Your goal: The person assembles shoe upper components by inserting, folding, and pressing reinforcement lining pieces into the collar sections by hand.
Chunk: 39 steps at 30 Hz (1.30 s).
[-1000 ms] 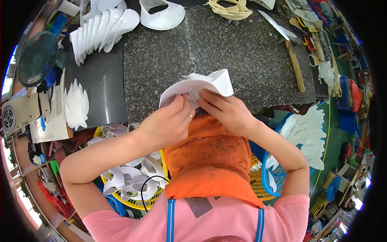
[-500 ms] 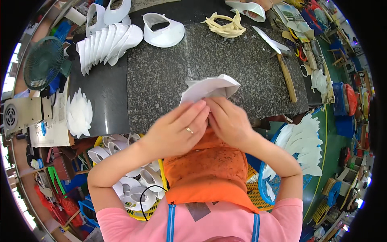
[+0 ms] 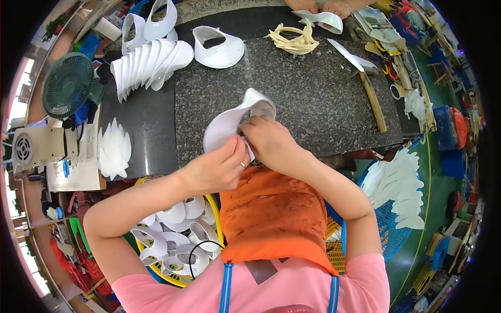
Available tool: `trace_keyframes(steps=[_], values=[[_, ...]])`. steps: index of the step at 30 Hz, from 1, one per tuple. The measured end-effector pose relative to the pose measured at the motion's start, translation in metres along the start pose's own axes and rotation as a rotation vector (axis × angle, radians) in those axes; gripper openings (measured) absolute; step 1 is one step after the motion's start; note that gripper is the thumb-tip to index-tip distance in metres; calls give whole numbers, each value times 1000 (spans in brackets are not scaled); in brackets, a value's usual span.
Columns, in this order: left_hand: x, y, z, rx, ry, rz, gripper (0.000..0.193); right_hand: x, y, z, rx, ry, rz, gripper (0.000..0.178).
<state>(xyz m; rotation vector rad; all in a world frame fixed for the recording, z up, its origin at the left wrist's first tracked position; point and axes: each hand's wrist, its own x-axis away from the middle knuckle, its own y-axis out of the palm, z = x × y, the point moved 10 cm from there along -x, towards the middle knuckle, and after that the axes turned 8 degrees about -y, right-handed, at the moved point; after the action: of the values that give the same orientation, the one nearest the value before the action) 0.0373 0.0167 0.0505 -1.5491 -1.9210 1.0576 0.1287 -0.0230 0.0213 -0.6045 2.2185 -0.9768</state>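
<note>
Between my two hands, over the near part of the stone slab, is a white shoe upper (image 3: 224,123), curved and standing off the slab. My left hand (image 3: 222,166), with a ring on one finger, pinches its near edge. My right hand (image 3: 272,142) is closed on the same edge just to the right, fingers bent over it. The fingertips are close together, and what lies right between them is partly hidden. Farther off on the slab sit a single white upper (image 3: 222,56) and a ring of beige strips (image 3: 295,44).
A row of nested white uppers (image 3: 151,65) and a fan of white pieces (image 3: 115,149) lie left. At right is a wooden-handled hammer (image 3: 373,101). A yellow basket (image 3: 215,206) of uppers and a blue basket (image 3: 389,229) stand below. Another person's hand (image 3: 336,8) holds an upper.
The upper has turned in my hands, its curved side now toward the left. My left hand has dropped lower, and the grip has shifted. The other person's second hand has come into view.
</note>
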Motion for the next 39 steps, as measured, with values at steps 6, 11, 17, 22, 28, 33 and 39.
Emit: trace_keyframes(steps=[6, 11, 17, 22, 28, 33, 39], values=[[9, 6, 7, 54, -130, -29, 42, -15, 9, 15, -2, 66, -162, 14], [11, 3, 9, 38, -141, -37, 41, -35, 13, -5, 177, 9, -273, 14], [11, 3, 7, 46, -148, -56, 51, -37, 16, -19, 256, -228, -344, 10], [22, 30, -18, 112, -413, -87, 45, -11, -27, -34, 6, -254, 119, 15], [28, 33, -18, 332, -428, 26, 40, -1, -20, -17, 52, -189, 139, 10], [34, 28, -13, 429, -461, 1, 43, -7, -18, -22, -59, -198, 212, 11], [41, 29, -69, 953, -915, 142, 60, 14, 0, -40, 108, -401, -40, 13]])
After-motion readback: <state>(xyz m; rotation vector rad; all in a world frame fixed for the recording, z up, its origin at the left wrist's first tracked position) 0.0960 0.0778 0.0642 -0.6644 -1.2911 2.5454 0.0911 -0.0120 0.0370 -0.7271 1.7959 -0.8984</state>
